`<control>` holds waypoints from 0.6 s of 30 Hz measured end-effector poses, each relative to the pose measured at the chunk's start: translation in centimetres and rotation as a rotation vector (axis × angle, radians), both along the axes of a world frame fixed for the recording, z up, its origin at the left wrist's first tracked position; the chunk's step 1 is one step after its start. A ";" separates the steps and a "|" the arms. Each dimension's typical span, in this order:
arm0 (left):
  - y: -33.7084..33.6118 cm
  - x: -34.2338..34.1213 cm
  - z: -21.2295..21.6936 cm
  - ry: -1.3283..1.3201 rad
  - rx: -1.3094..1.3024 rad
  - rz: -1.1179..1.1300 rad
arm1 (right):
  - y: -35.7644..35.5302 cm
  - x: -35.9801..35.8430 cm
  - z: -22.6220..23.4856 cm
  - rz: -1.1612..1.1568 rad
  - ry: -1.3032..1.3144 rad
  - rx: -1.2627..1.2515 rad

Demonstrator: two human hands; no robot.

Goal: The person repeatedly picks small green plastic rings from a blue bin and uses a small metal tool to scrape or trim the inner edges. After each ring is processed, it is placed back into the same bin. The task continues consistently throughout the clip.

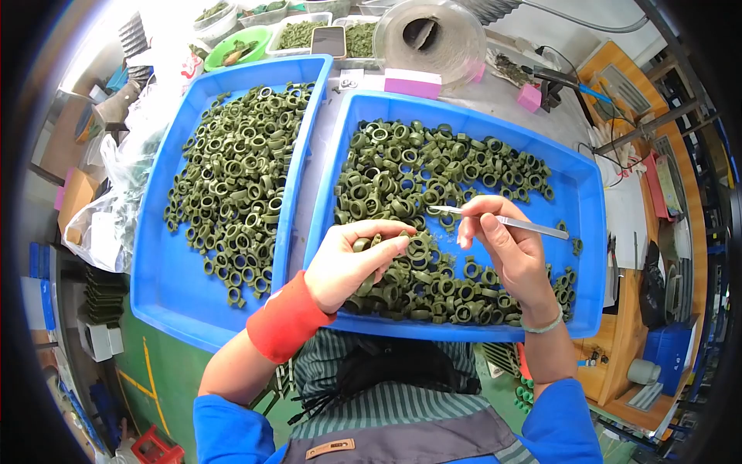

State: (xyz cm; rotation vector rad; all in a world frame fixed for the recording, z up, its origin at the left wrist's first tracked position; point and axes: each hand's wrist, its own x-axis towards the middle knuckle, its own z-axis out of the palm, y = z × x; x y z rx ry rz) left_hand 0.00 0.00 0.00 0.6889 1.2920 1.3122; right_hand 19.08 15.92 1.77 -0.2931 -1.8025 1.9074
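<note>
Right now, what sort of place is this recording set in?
Probably a small factory workbench for sorting or finishing parts. Two blue trays hold heaps of olive-green rings; the left hand holds a few rings, the right hand holds metal tweezers.

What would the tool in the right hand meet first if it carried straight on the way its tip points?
Probably the ring pinched in the left hand; the tool in the right hand aims left toward it, though depth is unclear.
</note>
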 end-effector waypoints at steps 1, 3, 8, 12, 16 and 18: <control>0.0 0.1 0.1 0.032 0.002 0.002 | -0.1 0.0 0.6 0.019 -0.034 0.024; -0.1 0.3 0.1 0.079 0.010 0.000 | -0.3 0.1 0.8 0.013 -0.079 0.099; -0.1 0.4 -0.2 0.169 0.046 -0.045 | -1.3 0.0 0.3 -0.066 -0.103 0.182; -0.3 0.4 0.0 0.159 0.026 -0.062 | -1.0 -0.2 -0.3 0.001 -0.089 0.275; -0.3 0.0 0.2 0.154 0.042 -0.071 | -0.7 -0.7 -0.9 0.012 0.063 0.530; -0.3 -0.1 0.1 0.158 0.054 -0.057 | -1.1 -0.5 -0.4 0.002 0.009 0.537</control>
